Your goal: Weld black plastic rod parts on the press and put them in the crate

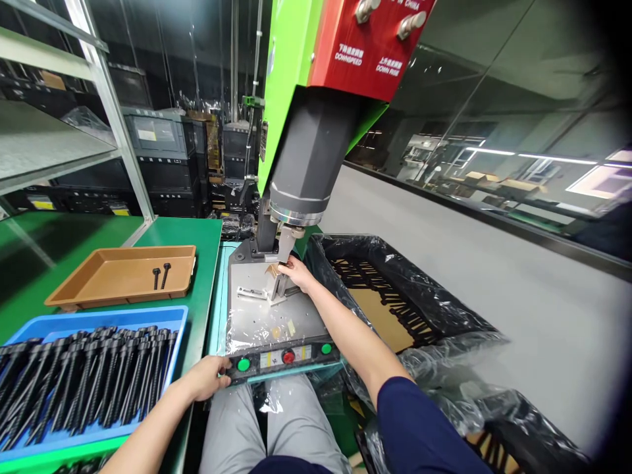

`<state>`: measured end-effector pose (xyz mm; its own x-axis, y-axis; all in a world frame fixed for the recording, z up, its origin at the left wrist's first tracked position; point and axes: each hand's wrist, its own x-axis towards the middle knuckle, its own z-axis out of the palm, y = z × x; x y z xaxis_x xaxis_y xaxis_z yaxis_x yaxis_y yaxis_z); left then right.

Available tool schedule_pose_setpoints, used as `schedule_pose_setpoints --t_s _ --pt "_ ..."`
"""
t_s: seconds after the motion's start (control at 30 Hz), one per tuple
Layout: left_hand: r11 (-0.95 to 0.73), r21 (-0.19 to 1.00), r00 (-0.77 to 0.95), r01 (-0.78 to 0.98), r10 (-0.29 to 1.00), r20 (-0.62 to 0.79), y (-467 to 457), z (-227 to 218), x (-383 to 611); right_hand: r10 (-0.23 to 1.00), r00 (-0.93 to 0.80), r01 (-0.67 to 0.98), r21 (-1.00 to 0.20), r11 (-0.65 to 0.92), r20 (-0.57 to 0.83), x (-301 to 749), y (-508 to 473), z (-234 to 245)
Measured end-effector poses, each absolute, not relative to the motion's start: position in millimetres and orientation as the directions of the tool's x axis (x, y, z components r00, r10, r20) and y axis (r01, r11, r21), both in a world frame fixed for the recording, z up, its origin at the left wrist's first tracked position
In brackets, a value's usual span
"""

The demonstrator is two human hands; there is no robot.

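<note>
A welding press with a green and red housing [291,79] stands in front of me. Its metal horn [285,243] points down at a small metal fixture [275,287] on the grey base plate [247,322]. My right hand [297,273] is at the fixture, just under the horn, with thumb and fingers pinched together; what they hold is hidden. At the front left corner of the control panel [269,360], my left hand [210,377] curls its fingers round the edge, beside a green button [243,365]. A red button [288,357] sits mid-panel.
To the left, a blue tray [184,329] holds many black ribbed rods [99,375]. Behind it, a brown tray [118,253] has two black pieces. At right stands a box lined with black plastic [395,263], with black parts inside. A shelf frame [118,112] rises at left.
</note>
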<state>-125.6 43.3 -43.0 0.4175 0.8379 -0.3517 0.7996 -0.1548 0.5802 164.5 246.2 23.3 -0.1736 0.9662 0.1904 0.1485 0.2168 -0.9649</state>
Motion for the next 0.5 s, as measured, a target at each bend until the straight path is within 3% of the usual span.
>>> schedule_pose_setpoints --t_s 0.2,0.5 --pt "-0.152 0.588 0.419 0.795 0.838 -0.349 42.7 -47.6 -126.0 0.949 -0.22 0.397 -0.867 0.3 0.227 171.4 251.8 30.1" --pt "-0.227 0.549 0.461 0.805 0.82 -0.338 42.8 -45.6 -124.9 0.968 -0.109 0.469 -0.847 0.249 0.224 161.1 252.6 25.6"
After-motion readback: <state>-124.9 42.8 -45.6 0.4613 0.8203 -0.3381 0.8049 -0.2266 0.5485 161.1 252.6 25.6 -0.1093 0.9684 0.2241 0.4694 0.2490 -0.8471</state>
